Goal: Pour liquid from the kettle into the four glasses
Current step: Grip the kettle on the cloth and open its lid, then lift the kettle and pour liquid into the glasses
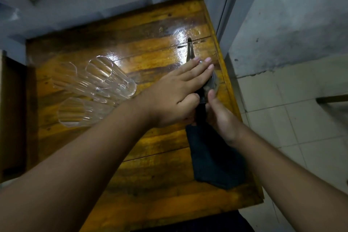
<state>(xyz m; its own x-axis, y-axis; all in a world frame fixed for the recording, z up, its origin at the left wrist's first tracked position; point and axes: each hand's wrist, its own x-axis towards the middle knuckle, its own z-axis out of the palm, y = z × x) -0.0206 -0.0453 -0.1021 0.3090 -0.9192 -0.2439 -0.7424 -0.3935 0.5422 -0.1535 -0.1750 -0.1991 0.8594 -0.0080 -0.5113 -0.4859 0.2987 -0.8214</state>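
Pre-pour: my right hand (220,117) closed around the dark handle of the kettle (205,81) at right-centre on the table (150,156), left hand (175,98) flat-open on its lid, glasses (98,84) empty at left; next, lift and tip steadily.

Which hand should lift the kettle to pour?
Probably the right hand: it is wrapped round the kettle's black handle. The left hand lies flat on top of the kettle, nearer the glasses, so it could steady the lid.
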